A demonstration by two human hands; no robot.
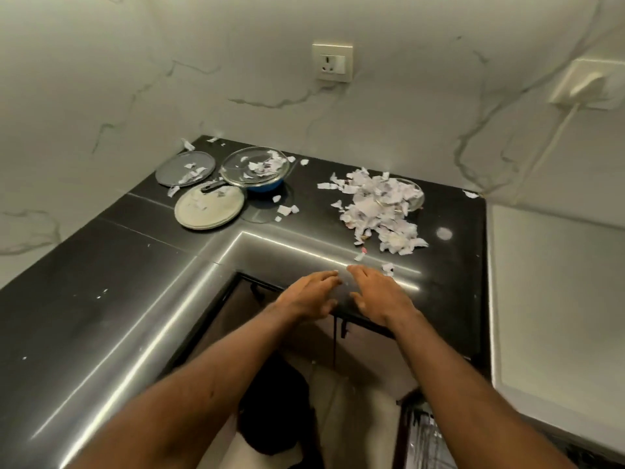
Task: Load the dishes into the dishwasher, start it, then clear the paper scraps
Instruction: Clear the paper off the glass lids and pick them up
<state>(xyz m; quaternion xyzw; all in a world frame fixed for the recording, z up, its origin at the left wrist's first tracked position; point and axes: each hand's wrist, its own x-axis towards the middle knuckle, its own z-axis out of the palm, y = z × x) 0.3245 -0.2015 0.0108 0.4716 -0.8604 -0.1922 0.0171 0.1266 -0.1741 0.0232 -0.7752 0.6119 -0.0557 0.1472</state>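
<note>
Left hand (309, 296) and right hand (378, 294) hover palm-down, fingers spread, holding nothing, at the counter edge (304, 247), apparently poised to sweep. Paper scraps (378, 211) heaped beyond; dishes (209, 206) remain unloaded at the rear left.

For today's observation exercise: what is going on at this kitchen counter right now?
A person reaches both bare hands, left hand and right hand, open and empty, over the black counter edge. The dishes are not loaded: a grey plate, a white plate and a glass bowl sit at the back. A heap of paper scraps covers the counter to the right.
</note>
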